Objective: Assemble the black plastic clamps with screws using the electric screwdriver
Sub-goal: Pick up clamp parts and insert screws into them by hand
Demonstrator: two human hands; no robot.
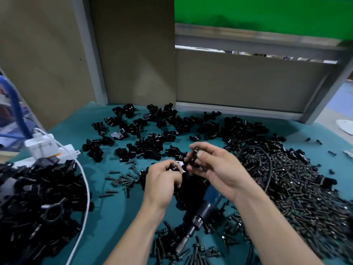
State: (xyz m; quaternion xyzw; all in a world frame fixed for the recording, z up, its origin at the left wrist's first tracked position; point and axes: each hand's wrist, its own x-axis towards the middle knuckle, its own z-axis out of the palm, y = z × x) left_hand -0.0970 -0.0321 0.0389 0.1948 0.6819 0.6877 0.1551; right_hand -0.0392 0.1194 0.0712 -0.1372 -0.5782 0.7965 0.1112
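My left hand (162,180) pinches a small black clamp piece (174,166) at its fingertips. My right hand (215,165) grips another black clamp part (193,156) just to the right, the two pieces nearly touching above the teal table (107,213). The electric screwdriver (198,217) lies on the table under my forearms, its bit pointing toward the near edge. Loose black clamps (152,131) are scattered across the far middle of the table. A big heap of black screws (305,188) fills the right side.
A pile of assembled black clamps (38,203) sits at the left. A white cable (86,184) curves across it from a white power strip (44,146). A few screws (120,180) lie left of my hands. Brown panels (133,54) back the table.
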